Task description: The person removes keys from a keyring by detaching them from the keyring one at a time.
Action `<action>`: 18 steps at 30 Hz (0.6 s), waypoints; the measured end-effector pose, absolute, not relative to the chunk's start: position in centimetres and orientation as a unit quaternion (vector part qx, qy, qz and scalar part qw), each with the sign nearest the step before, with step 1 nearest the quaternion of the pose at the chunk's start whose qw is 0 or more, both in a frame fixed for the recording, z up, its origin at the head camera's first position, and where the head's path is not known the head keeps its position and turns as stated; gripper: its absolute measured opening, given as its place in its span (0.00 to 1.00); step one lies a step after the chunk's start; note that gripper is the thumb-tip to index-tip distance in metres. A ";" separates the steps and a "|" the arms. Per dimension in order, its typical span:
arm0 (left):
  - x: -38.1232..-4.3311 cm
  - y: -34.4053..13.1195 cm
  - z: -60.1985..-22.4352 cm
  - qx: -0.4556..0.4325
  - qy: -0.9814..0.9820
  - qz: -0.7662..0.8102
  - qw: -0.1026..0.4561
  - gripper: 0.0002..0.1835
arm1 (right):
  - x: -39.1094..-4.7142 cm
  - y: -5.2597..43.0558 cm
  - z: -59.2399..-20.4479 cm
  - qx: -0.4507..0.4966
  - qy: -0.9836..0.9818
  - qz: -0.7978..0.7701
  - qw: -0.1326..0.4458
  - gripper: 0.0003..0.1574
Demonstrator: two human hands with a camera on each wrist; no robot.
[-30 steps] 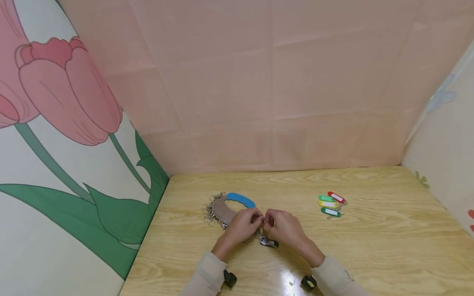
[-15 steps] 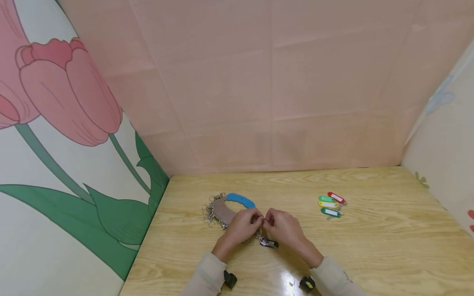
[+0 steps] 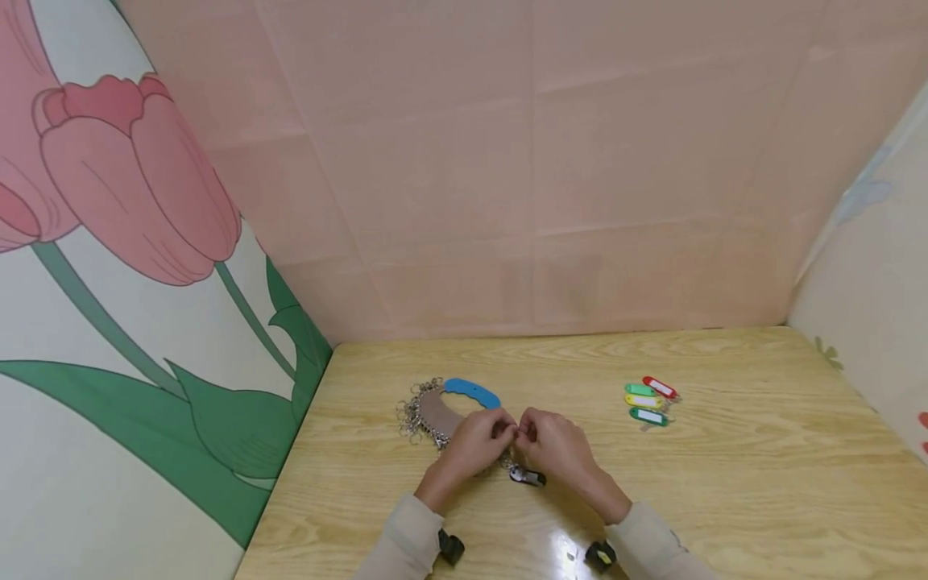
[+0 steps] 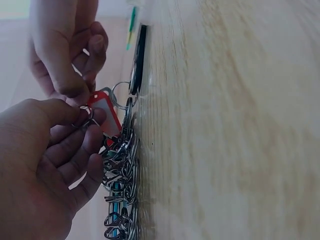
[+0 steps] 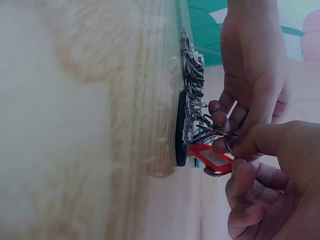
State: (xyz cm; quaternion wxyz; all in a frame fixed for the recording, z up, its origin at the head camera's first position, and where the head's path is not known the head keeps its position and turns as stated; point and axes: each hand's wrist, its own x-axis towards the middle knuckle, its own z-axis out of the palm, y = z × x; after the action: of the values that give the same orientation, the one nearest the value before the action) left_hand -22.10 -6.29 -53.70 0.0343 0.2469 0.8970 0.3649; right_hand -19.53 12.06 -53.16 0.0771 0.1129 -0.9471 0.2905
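Observation:
My left hand [image 3: 474, 443] pinches a small metal key ring [image 4: 91, 114] between thumb and fingertips. The fingertips of my right hand [image 3: 561, 447] meet it from the other side, gripping the end of a red key tag [image 5: 214, 157] with a white label window. The tag hangs tilted just above a row of metal clips and rings [image 4: 120, 170]. These line the outer edge of a curved brown plate [image 3: 438, 415] with a blue handle [image 3: 471, 391], lying flat and partly covered by my left hand. In the head view the hands hide the red tag.
A black-and-silver flat piece [image 3: 528, 477] on a ring lies just below the hands. To the right on the wooden table [image 3: 761, 451] rest a red tag [image 3: 659, 387], a light green tag [image 3: 638, 389], a yellow tag [image 3: 642, 400] and a dark green tag [image 3: 648, 416].

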 end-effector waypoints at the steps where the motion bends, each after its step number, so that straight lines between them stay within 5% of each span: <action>1: -22.1 -6.3 -53.7 0.246 0.897 0.364 0.034 0.08 | -19.5 12.1 -53.1 0.114 -0.947 0.291 0.077 0.12; 18: -22.2 -6.4 -53.8 0.247 0.898 0.363 0.024 0.09 | -19.5 12.2 -53.0 0.131 -0.944 0.292 0.078 0.11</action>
State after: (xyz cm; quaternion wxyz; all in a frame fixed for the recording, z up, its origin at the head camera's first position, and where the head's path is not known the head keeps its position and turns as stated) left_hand -22.25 -6.38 -53.79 0.0236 0.2472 0.8982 0.3626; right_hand -19.52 12.18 -52.98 0.0779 0.1306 -0.9442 0.2921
